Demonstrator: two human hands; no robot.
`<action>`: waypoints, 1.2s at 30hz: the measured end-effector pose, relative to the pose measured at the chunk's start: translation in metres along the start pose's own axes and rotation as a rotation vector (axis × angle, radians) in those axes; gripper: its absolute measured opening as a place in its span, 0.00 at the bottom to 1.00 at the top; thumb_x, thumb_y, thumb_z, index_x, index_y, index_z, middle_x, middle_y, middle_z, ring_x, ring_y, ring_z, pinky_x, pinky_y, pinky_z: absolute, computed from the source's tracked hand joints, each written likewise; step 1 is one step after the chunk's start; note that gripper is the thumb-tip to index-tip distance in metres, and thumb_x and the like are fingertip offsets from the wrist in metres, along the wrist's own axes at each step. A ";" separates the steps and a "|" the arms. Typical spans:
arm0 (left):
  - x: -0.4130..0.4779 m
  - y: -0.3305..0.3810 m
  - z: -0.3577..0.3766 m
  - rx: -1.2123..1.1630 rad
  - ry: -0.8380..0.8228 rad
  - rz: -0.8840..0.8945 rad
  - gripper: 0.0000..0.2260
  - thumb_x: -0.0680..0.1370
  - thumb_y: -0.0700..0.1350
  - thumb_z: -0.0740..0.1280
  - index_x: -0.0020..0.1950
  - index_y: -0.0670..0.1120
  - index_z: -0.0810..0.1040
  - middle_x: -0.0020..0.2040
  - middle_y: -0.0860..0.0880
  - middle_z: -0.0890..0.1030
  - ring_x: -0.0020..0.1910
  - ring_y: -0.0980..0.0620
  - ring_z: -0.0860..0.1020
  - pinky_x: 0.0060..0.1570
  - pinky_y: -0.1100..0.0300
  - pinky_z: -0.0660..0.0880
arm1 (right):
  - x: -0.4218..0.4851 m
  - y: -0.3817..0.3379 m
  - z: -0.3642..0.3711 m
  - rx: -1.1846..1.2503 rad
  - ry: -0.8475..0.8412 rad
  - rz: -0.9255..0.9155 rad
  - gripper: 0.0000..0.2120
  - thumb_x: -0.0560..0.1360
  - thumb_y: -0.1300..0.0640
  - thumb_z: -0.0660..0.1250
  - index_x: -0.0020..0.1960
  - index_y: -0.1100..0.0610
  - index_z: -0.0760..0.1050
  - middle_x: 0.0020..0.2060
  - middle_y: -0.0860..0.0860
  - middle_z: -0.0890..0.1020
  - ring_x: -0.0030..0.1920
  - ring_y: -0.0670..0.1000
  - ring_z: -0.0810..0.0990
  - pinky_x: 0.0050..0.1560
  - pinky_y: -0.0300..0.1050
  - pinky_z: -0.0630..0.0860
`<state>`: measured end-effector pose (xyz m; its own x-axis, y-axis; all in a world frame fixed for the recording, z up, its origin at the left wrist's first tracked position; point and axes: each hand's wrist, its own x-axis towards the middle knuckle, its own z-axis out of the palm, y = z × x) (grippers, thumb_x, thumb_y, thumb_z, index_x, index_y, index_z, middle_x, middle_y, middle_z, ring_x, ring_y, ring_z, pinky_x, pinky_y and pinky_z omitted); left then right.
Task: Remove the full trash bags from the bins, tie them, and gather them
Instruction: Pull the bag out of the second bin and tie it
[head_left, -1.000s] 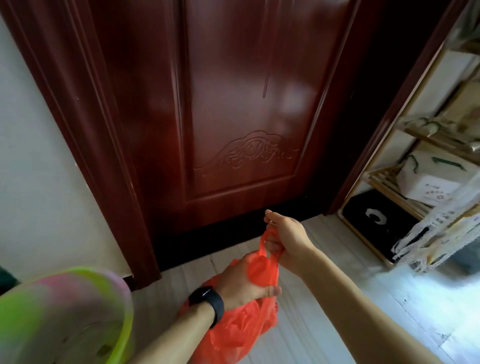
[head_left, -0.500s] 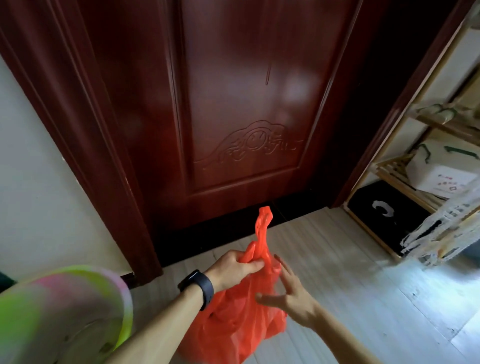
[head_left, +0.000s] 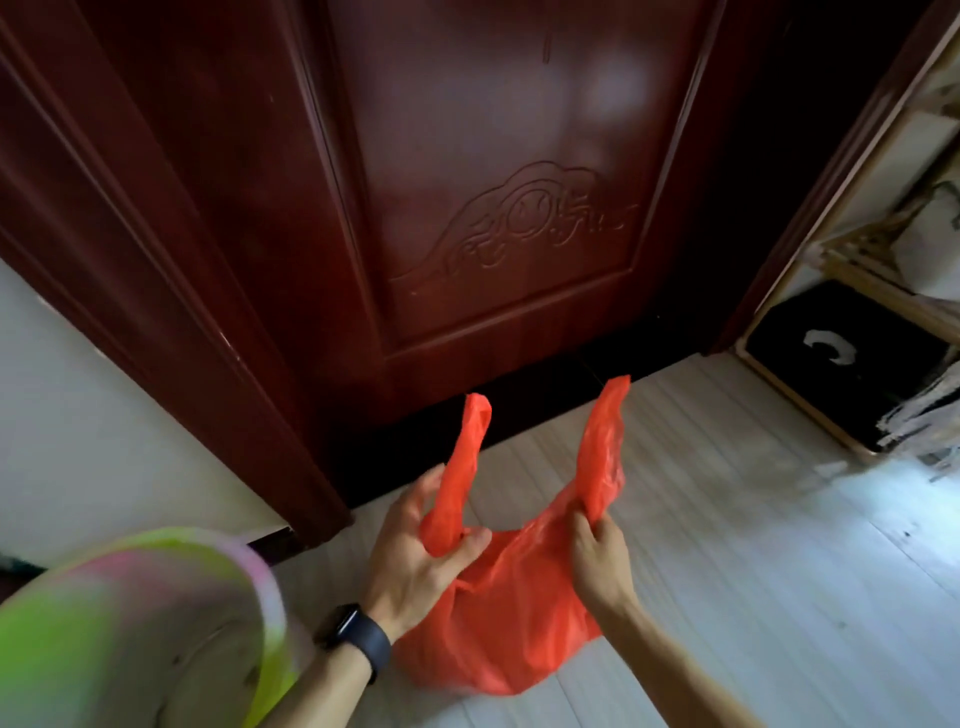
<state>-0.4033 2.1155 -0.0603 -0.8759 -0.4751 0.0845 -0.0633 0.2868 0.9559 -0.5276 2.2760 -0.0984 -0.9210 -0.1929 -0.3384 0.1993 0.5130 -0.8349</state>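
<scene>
Red trash bag (head_left: 498, 618) resting on the floor (head_left: 753, 597) before the door (head_left: 493, 182). Left hand (head_left: 415, 551) pinches one upright handle; right hand (head_left: 597, 556) pinches the other. Bin (head_left: 156, 623) lies left of the bag.

Open floor (head_left: 753, 571) to the right, closed door (head_left: 493, 182) ahead, green bin (head_left: 156, 623) (blurred) crowding left, shelf (head_left: 857, 275) far right
</scene>
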 end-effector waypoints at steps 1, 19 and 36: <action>-0.002 -0.011 0.002 0.019 -0.044 -0.005 0.30 0.70 0.53 0.74 0.71 0.62 0.69 0.61 0.64 0.78 0.61 0.62 0.76 0.59 0.66 0.72 | 0.003 0.002 0.005 0.019 -0.012 0.014 0.16 0.81 0.52 0.57 0.39 0.59 0.73 0.33 0.50 0.79 0.35 0.52 0.75 0.44 0.51 0.74; 0.024 -0.071 0.083 -0.403 0.422 -0.803 0.22 0.80 0.62 0.59 0.34 0.48 0.75 0.27 0.52 0.73 0.28 0.54 0.71 0.37 0.57 0.68 | 0.015 0.028 0.033 0.247 -0.124 0.367 0.11 0.77 0.57 0.61 0.46 0.59 0.81 0.40 0.55 0.85 0.43 0.54 0.82 0.53 0.53 0.79; 0.020 -0.088 0.100 -0.860 0.375 -0.864 0.16 0.82 0.53 0.59 0.37 0.49 0.65 0.24 0.53 0.61 0.18 0.56 0.58 0.28 0.59 0.64 | 0.036 0.035 0.040 0.886 0.013 0.652 0.13 0.77 0.55 0.54 0.34 0.54 0.60 0.20 0.47 0.59 0.18 0.46 0.56 0.19 0.36 0.54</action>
<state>-0.4629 2.1637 -0.1707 -0.5074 -0.4823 -0.7141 -0.0907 -0.7942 0.6008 -0.5403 2.2539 -0.1566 -0.5544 -0.0917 -0.8272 0.8135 -0.2696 -0.5153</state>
